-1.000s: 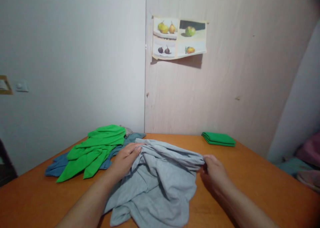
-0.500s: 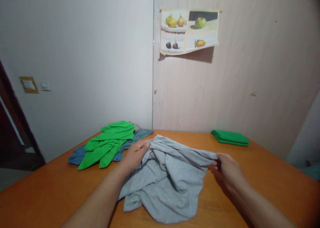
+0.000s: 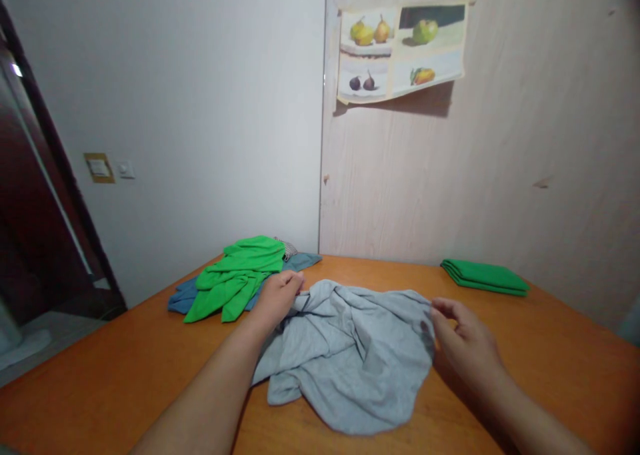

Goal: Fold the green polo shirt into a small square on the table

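A crumpled grey garment (image 3: pixel 350 348) lies on the orange table (image 3: pixel 550 368) in front of me. My left hand (image 3: pixel 278 295) is closed on its far left edge, fingers pinching the cloth. At the garment's right edge is my right hand (image 3: pixel 465 338), fingers loosely apart and just touching or barely off the fabric. An unfolded green garment (image 3: pixel 237 275) lies on a blue one (image 3: pixel 185 298) just left of my left hand.
A folded green cloth (image 3: pixel 483 276) sits at the table's far right near the wooden wall. A fruit picture (image 3: pixel 400 50) hangs above. A dark doorway (image 3: pixel 35 242) and a wall switch (image 3: pixel 100 167) are at the left.
My right hand has let go of the grey garment's right edge and its fingers have spread. The cloth has settled flatter on the table. The view has swung left.
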Demonstrator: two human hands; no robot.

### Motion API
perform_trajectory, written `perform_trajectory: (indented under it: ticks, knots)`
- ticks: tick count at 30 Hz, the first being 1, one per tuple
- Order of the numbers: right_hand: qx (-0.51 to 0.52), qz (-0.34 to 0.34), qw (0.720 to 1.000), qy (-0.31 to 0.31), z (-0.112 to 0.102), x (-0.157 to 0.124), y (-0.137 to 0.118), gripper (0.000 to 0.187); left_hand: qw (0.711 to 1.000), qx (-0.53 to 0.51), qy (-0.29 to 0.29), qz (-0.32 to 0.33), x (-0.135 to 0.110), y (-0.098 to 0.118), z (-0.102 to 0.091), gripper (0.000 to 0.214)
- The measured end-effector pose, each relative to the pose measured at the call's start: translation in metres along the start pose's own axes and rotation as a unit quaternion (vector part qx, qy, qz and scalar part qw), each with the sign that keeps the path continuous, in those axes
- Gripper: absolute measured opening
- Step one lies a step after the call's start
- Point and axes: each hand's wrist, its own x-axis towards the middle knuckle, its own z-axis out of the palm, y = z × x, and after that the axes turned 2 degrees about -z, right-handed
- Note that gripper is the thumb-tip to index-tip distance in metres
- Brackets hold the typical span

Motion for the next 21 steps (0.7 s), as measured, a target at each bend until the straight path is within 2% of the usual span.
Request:
perform_trajectory:
  ticks: [5,9,15,18,21]
  knots:
    - [0.004,-0.053,0.987,-0.149,0.01,-0.015,-0.018,0.052,0.998,0.025,0.044,-0.04,-0.001,0.005,-0.005,0.044]
    - [-0.031,-0.057,0.968,-0.243,0.017,-0.023,-0.022,0.063,0.997,0.069,-0.001,-0.036,-0.004,0.002,-0.004,0.045]
    - [-0.082,-0.105,0.949,-0.285,0.019,-0.018,-0.021,0.024,0.988,0.128,-0.067,-0.056,-0.007,-0.014,-0.002,0.036]
    - [-0.09,-0.1,0.958,-0.254,0.016,-0.018,-0.029,0.027,0.989,0.107,-0.087,-0.05,-0.005,-0.016,-0.003,0.025]
    - [-0.057,-0.107,0.967,-0.225,0.008,-0.026,-0.049,0.032,0.995,0.07,-0.068,-0.027,-0.004,-0.009,-0.003,0.019]
